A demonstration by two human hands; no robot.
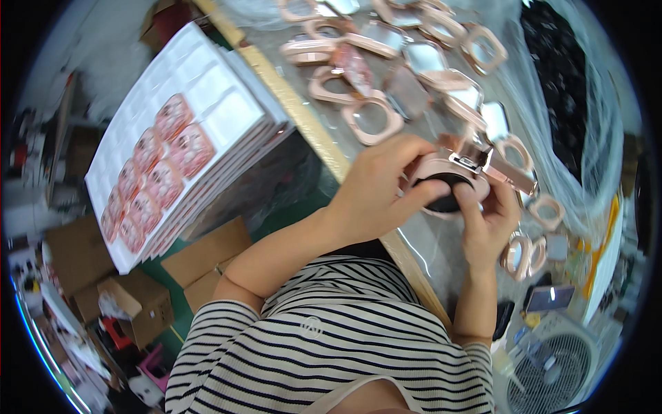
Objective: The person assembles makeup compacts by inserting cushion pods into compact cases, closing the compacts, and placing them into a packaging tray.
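Over the table edge, both my hands hold a pink compact case [436, 165] with a black round disc [445, 201] in its opening. My left hand [379, 186] grips it from the left, thumb lying on the black disc. From the right, my right hand [488, 224] closes round it, thumb pressed at the disc's edge. A shiny rose-gold part with a clasp-like frame [474, 157] stands up at the far side of the case. Just beyond lie several loose pink compact cases [372, 121], some with mirrors showing.
A stack of white trays [221, 83], the top one holding several pink patterned pieces [189, 148], stands left of the table's wooden edge [310, 131]. A clear plastic bag of black parts [555, 62] lies far right. Near right are a phone [549, 298] and a fan [552, 366].
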